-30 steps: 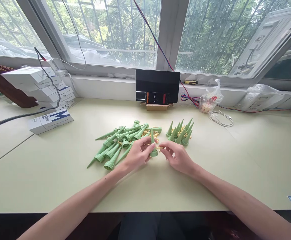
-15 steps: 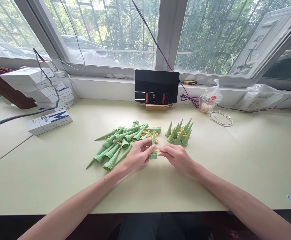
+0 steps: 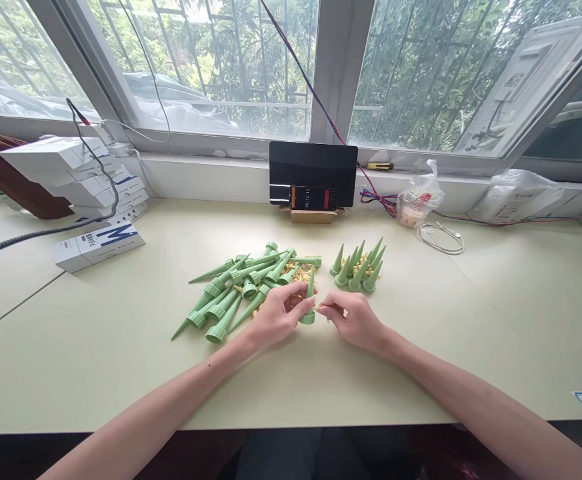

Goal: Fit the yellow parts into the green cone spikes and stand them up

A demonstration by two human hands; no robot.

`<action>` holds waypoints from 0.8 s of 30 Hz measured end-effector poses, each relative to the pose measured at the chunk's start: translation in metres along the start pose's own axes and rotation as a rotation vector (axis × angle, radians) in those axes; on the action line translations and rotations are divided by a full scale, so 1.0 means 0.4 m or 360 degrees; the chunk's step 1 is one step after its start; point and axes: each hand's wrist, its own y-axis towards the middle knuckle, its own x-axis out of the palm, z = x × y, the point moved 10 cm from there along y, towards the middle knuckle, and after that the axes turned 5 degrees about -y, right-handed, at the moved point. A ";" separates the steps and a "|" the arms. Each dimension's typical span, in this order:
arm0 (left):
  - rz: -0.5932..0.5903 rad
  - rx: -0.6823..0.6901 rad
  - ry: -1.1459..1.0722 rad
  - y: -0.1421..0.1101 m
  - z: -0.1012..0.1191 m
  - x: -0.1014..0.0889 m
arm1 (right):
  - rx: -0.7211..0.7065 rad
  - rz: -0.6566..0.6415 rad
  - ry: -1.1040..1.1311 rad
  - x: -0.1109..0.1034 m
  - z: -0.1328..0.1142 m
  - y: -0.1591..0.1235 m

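My left hand [image 3: 277, 313] grips a green plastic spike [image 3: 309, 303], held upright with its tip pointing up. My right hand [image 3: 353, 317] is pinched at the spike's base on a small yellow part [image 3: 317, 308]. A pile of green spikes [image 3: 241, 283] lies flat on the pale table just left of my hands, with small yellow pieces [image 3: 301, 274] scattered among them. Several spikes [image 3: 359, 267] stand upright in a cluster just beyond my right hand.
A dark tablet [image 3: 313, 171] with a phone [image 3: 312, 198] on a stand leans at the window sill. White boxes [image 3: 78, 183] are stacked at the left with a black cable [image 3: 45, 230]. A plastic bag [image 3: 419, 197] and a coiled white cable [image 3: 439, 237] lie at the right.
Both hands have drawn slightly nearer to me with the spike. The spike now leans a little to the right, and my right fingers have closed in on its base.
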 end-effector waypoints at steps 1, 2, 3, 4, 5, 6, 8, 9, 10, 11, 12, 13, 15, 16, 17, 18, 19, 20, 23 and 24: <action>0.0003 0.0025 0.0035 -0.001 0.006 0.001 | 0.0036 -0.0019 0.0029 0.002 0.002 0.001; 0.0003 0.0050 0.0071 -0.002 0.012 0.002 | 0.0073 -0.0039 0.0059 0.004 0.003 0.002; 0.0002 0.0078 0.0106 -0.002 0.017 0.003 | 0.0111 -0.0057 0.0092 0.006 0.005 0.003; 0.0001 0.0107 0.0139 -0.003 0.023 0.004 | 0.0152 -0.0074 0.0131 0.008 0.007 0.004; -0.0003 0.0132 0.0170 -0.003 0.027 0.006 | 0.0194 -0.0093 0.0177 0.010 0.011 0.004; -0.0006 0.0153 0.0201 -0.003 0.029 0.007 | 0.0238 -0.0114 0.0225 0.013 0.015 0.004; 0.0001 0.0184 0.0272 -0.004 0.030 0.007 | 0.0316 -0.0154 0.0319 0.019 0.023 0.003; 0.0010 0.0195 0.0314 -0.004 0.029 0.006 | 0.0347 -0.0172 0.0360 0.022 0.026 0.002; 0.0016 0.0206 0.0357 -0.004 0.029 0.006 | 0.0375 -0.0187 0.0397 0.025 0.030 0.000; 0.0022 0.0220 0.0396 -0.005 0.029 0.006 | 0.0401 -0.0198 0.0433 0.027 0.033 -0.001; 0.0027 0.0236 0.0430 -0.006 0.029 0.006 | 0.0428 -0.0209 0.0469 0.029 0.035 -0.003; 0.0030 0.0253 0.0456 -0.007 0.029 0.007 | 0.0455 -0.0221 0.0509 0.032 0.038 -0.005; 0.0042 0.0285 0.0489 -0.010 0.030 0.006 | 0.0512 -0.0249 0.0592 0.037 0.041 -0.007; 0.0047 0.0298 0.0497 -0.011 0.030 0.006 | 0.0543 -0.0264 0.0640 0.040 0.043 -0.007; 0.0051 0.0309 0.0500 -0.012 0.030 0.006 | 0.0577 -0.0280 0.0695 0.044 0.045 -0.008; 0.0056 0.0319 0.0500 -0.013 0.030 0.006 | 0.0614 -0.0296 0.0757 0.048 0.048 -0.008; 0.0058 0.0325 0.0500 -0.014 0.029 0.006 | 0.0653 -0.0311 0.0823 0.052 0.051 -0.009; 0.0060 0.0330 0.0500 -0.014 0.028 0.006 | 0.0693 -0.0326 0.0891 0.056 0.055 -0.010; 0.0063 0.0337 0.0498 -0.014 0.029 0.006 | 0.0810 -0.0374 0.1049 0.072 0.067 -0.017; 0.0064 0.0341 0.0495 -0.014 0.031 0.006 | 0.0841 -0.0381 0.1067 0.076 0.072 -0.019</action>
